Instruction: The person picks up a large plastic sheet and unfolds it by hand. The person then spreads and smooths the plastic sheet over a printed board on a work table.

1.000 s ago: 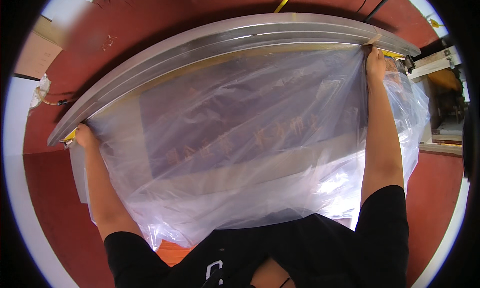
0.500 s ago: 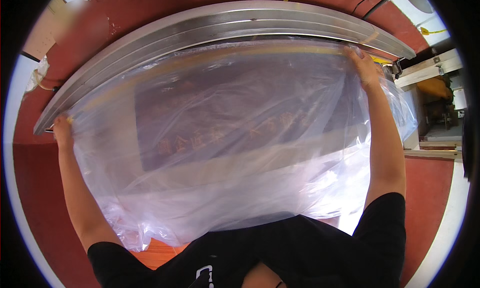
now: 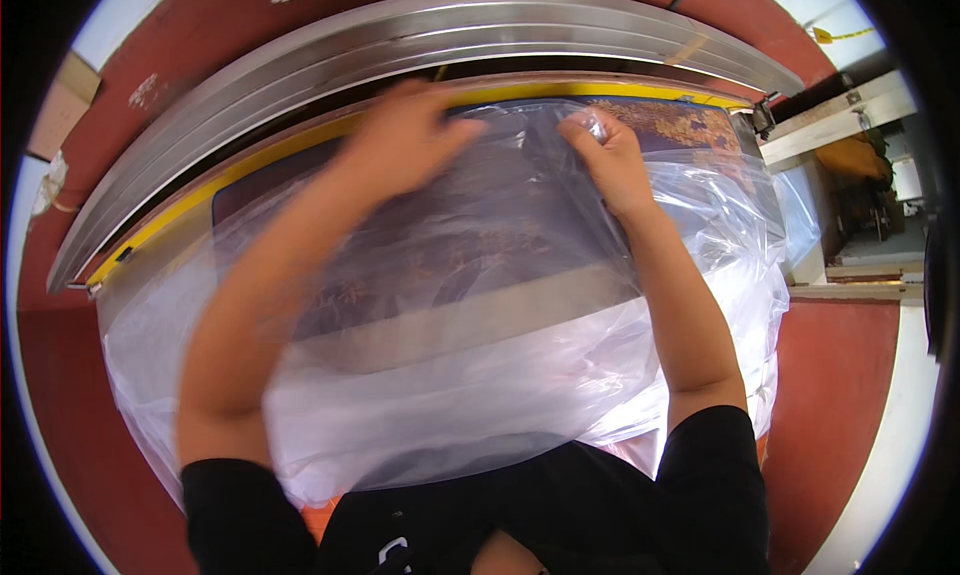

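Observation:
A large sheet of clear plastic film spreads in front of me, wrinkled at its sides. Through it shows a dark panel with gold lettering and a blue edge; its gold floral corner lies uncovered at the upper right. My right hand pinches a gathered bit of the film near the panel's far edge. Over the panel's upper left, my left hand is smeared by motion, its thumb apart from the fingers and nothing visible in it. I cannot tell whether it touches the film.
Beyond the panel runs a long ridged metal bar, with a yellow strip along its near side. A white frame stands at the right. Dark red floor surrounds the work, and a yellow tape lies far right.
Both hands have left the film's far corners and come inward, the left much farther. The film's far edge has drawn back, baring the yellow strip and the floral corner.

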A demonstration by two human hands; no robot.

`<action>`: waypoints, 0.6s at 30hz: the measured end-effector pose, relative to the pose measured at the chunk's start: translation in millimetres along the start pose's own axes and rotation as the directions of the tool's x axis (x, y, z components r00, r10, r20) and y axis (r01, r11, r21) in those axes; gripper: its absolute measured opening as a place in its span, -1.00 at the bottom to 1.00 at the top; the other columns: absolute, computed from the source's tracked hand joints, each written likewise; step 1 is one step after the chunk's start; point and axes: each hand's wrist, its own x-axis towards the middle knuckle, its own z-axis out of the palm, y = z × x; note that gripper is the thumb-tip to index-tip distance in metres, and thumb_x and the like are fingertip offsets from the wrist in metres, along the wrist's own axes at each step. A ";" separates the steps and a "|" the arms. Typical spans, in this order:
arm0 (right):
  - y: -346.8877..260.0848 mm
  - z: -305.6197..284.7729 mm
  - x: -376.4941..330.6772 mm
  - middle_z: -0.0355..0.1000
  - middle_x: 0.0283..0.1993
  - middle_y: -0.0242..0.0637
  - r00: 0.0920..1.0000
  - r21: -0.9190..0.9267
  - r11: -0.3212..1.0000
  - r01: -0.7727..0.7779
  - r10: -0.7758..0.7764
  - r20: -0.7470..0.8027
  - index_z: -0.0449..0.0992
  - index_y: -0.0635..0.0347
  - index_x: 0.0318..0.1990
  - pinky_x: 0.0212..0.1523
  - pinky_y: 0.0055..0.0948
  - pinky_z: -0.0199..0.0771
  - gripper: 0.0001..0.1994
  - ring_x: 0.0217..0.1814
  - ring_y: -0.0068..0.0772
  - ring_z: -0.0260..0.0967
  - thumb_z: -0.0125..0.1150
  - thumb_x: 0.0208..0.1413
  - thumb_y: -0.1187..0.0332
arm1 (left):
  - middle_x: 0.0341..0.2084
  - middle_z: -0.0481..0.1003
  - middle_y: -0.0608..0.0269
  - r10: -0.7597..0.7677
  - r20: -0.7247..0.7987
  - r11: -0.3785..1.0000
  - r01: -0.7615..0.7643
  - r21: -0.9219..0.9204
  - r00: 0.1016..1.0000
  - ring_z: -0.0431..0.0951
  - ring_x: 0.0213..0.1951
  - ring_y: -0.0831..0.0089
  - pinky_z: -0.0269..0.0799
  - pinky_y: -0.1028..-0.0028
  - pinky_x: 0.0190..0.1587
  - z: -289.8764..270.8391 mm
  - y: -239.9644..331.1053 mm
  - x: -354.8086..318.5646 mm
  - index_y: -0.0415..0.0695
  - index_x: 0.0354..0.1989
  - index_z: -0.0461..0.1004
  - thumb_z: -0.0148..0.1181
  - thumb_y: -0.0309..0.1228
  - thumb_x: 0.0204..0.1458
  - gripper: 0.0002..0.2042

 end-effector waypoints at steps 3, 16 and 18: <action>8.4 3.1 4.6 0.20 -0.65 -0.48 0.991 0.035 0.990 0.134 -0.134 -0.023 0.31 0.23 -0.59 -0.52 -0.73 0.07 -0.91 -0.57 -0.73 0.05 0.00 -0.25 0.40 | -0.63 0.31 0.29 -0.219 0.148 0.742 0.263 -0.617 0.964 0.29 -0.53 0.55 0.20 0.61 -0.48 74.1 37.9 41.7 -0.23 -0.53 0.31 -0.04 -0.36 -0.21 -0.83; -22.0 57.1 -50.3 0.23 -0.75 -0.30 0.782 -0.600 0.514 0.613 -0.285 0.554 0.26 0.07 -0.67 -0.60 -0.37 0.15 -0.68 -0.68 -0.23 0.18 -0.02 -0.32 0.01 | -0.70 0.11 0.47 -0.720 0.097 0.639 0.711 -0.291 0.687 0.08 -0.59 0.70 0.00 0.73 -0.55 -188.3 -94.5 -289.6 -0.14 -0.66 0.19 -0.09 -0.49 -0.20 -0.91; -22.8 54.8 -64.4 0.22 -0.76 -0.32 0.766 -0.579 0.531 0.619 -0.247 0.593 0.26 0.07 -0.68 -0.59 -0.38 0.14 -0.69 -0.68 -0.24 0.17 -0.02 -0.32 0.01 | -0.65 0.19 0.43 -0.898 0.156 0.367 0.897 -0.246 0.411 0.18 -0.52 0.64 0.12 0.66 -0.52 -255.5 -97.7 -353.7 -0.15 -0.60 0.23 -0.06 -0.40 -0.22 -0.90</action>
